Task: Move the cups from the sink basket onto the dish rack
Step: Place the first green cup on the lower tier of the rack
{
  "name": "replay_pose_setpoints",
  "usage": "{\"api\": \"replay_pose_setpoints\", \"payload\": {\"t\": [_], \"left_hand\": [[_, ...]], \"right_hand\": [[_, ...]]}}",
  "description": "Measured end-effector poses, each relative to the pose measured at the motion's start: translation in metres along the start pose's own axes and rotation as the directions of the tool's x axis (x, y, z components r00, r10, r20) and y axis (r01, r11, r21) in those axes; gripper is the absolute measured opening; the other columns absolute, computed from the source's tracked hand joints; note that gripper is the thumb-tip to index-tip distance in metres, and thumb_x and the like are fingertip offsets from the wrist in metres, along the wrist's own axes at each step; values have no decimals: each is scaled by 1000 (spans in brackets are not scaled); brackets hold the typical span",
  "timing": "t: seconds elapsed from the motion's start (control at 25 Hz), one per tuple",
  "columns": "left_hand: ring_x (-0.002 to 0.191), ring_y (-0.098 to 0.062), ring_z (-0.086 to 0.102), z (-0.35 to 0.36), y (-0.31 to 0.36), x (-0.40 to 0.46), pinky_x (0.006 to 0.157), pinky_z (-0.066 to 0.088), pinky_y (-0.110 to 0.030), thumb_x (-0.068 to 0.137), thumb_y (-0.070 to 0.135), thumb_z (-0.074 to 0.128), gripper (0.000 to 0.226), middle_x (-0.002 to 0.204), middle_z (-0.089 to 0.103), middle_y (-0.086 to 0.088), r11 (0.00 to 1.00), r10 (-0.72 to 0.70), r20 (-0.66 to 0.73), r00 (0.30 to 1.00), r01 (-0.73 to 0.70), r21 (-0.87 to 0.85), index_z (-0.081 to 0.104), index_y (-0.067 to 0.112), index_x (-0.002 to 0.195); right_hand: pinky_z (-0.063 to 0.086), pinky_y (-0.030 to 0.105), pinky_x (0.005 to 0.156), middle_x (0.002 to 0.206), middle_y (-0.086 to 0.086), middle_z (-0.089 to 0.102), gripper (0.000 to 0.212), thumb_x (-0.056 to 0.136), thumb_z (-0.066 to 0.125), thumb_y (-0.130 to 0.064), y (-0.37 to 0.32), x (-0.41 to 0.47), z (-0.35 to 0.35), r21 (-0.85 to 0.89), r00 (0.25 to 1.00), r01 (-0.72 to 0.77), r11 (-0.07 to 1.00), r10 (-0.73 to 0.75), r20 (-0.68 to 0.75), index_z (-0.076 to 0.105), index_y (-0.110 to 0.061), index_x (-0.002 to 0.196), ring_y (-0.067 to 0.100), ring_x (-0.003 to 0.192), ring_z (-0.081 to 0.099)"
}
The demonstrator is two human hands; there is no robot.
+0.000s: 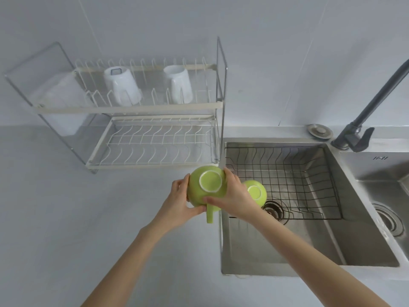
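cup in both hands (205, 187): glossy green glaze, looks ceramic
sink (332, 240), right of the hands: brushed steel, dull sheen
basket (287, 173): thin dark wire
rack (155, 107) beyond the hands: cream-coated wire

second green cup (256, 192): left side hidden behind right hand (235, 196)
faucet (374, 100): spout cut by right edge

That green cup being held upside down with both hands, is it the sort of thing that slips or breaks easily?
Probably both. The green cup looks glazed and glossy, and it just came from a sink, so it may be slick; both hands, left hand and right hand, cradle it. It looks ceramic, so likely stiff, rather heavy and breakable. Its round body could roll, though the handle would stop it.
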State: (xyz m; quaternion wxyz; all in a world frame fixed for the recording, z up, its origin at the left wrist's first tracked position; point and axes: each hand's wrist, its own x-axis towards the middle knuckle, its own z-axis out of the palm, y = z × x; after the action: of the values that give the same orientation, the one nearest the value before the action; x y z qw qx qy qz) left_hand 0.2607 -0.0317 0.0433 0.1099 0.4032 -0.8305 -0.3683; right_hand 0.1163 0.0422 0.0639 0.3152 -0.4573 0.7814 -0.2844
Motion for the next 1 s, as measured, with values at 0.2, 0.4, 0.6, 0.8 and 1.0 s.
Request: {"api": "replay_pose_setpoints", "payload": {"t": [0.2,0.4,0.6,0.8,1.0], "left_hand": [[100,-15,49,-31,-21,19,89,43,-29,67,36,75,93,131,29,-4,999,22,-48,999,-24,-29,20,17,139],[124,-22,38,-56,-38,58,101,40,-43,65,34,77,90,133,32,-7,997,18,-30,999,-20,-74,26,15,137],[124,-23,38,-70,-48,110,105,33,-33,65,33,77,90,133,35,-10,998,20,31,999,-19,-58,28,12,137],[126,-28,33,-70,-56,156,104,30,-34,66,32,76,87,134,36,-15,999,-36,38,999,36,-5,29,9,137],[124,-32,35,-64,-64,177,106,32,-40,67,32,75,86,135,39,-18,996,-87,45,995,86,24,30,8,136]], "right_hand": [[17,38,114,151,4,26,100,71,73,-37,-33,24,13,17,998,51,999,-50,-49,10,-16,146,24,138,21],[18,37,113,150,4,28,97,74,70,-38,-54,61,15,5,997,38,999,-38,-61,9,-16,146,26,137,19],[28,39,109,147,11,33,96,74,69,-41,-62,113,10,-64,998,-52,997,49,-45,11,-14,146,32,136,27],[35,31,92,137,13,43,84,71,71,-40,-65,160,6,-95,996,-90,991,87,-29,28,-11,137,30,125,41],[36,35,98,137,16,42,83,73,71,-39,-61,185,9,-138,995,-92,986,94,10,27,-8,137,31,126,41]]}}
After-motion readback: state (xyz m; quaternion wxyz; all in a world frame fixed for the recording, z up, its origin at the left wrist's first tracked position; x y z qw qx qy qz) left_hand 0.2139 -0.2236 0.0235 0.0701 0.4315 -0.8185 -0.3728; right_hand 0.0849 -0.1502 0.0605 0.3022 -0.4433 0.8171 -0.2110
